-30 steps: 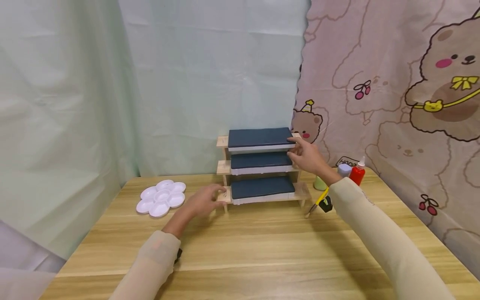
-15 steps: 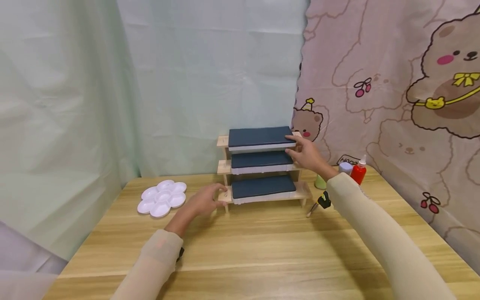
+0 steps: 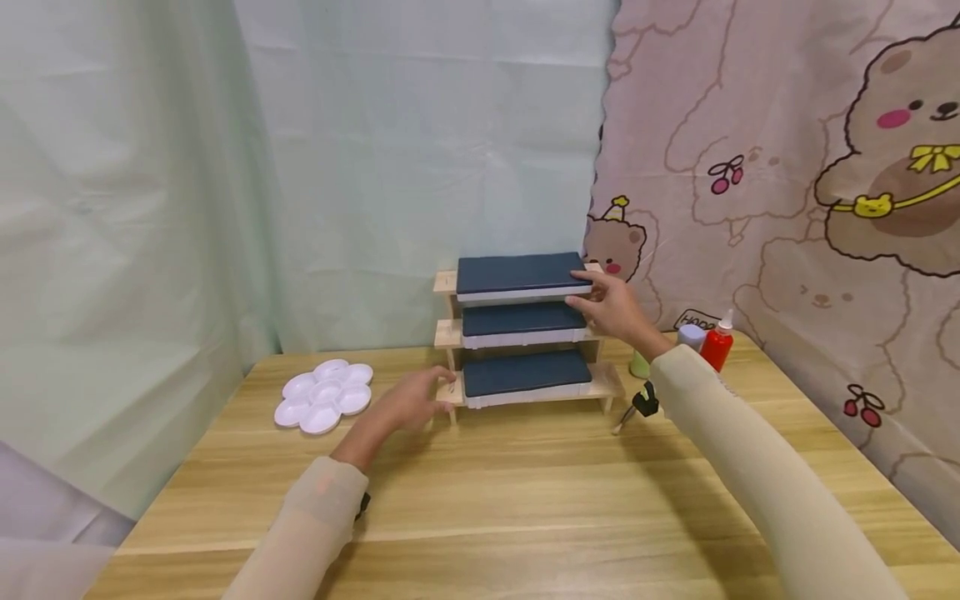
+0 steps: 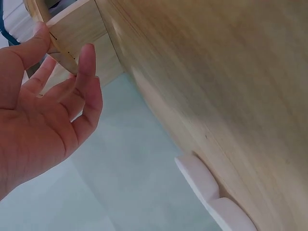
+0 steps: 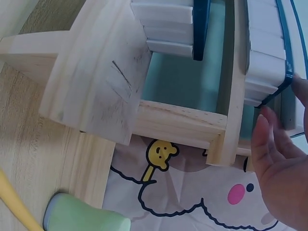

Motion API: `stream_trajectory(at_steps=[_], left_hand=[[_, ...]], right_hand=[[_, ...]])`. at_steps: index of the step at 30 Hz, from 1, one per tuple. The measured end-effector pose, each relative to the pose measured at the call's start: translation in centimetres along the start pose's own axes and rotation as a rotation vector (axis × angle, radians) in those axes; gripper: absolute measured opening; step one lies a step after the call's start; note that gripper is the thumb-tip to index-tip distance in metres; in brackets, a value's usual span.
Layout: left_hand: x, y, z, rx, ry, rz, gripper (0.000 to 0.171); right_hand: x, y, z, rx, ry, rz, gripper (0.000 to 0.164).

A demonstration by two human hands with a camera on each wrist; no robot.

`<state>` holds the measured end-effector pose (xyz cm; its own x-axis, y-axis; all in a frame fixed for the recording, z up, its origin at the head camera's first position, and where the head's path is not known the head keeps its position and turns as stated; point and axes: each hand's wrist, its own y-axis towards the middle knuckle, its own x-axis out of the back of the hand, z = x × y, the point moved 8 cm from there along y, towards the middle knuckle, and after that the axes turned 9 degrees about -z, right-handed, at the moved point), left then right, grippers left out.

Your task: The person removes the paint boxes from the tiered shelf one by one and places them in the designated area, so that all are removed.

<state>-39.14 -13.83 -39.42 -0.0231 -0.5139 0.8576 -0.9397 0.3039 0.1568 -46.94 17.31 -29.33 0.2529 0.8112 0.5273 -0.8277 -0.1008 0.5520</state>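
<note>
A stepped wooden rack (image 3: 604, 382) stands at the back of the table. It bears three white boxes with dark blue lids: a top box (image 3: 517, 273), a middle box (image 3: 517, 318) and a bottom box (image 3: 525, 373). My left hand (image 3: 408, 402) grips the rack's lower left end; the left wrist view shows the thumb and fingers about the shelf tip (image 4: 63, 58). At the rack's right, my right hand (image 3: 618, 310) lays its forefinger on the top box's corner, its thumb near the middle box's lid. Whether it pinches a box is hard to see.
A white flower-shaped palette (image 3: 324, 395) lies at the left. Behind my right forearm stand a red bottle (image 3: 717, 346), a blue-topped pot (image 3: 691, 335) and a green pot (image 3: 640, 364). A paintbrush (image 3: 622, 421) lies partly hidden below that wrist. Curtains hang behind the table.
My right thumb and forefinger have shifted slightly left over the boxes. My left hand stays at the rack's lower left end. The view has moved a little.
</note>
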Motion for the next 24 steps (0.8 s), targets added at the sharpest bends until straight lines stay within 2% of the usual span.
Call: stream_trajectory(at_steps=[6,15,24], left_hand=[[0.2,-0.1,0.0,-0.030,-0.021,-0.014,0.048],[0.4,-0.3,0.3,-0.021,-0.048,-0.018,0.049],[0.4,-0.3,0.3,-0.019,-0.048,-0.021,0.048]], right_hand=[[0.2,0.1,-0.1,-0.017,0.034,-0.039,0.050],[0.3,0.2,-0.3,-0.086,0.093,-0.097,0.048],[0.3,0.2,-1.1,-0.178,0.167,-0.098,0.051]])
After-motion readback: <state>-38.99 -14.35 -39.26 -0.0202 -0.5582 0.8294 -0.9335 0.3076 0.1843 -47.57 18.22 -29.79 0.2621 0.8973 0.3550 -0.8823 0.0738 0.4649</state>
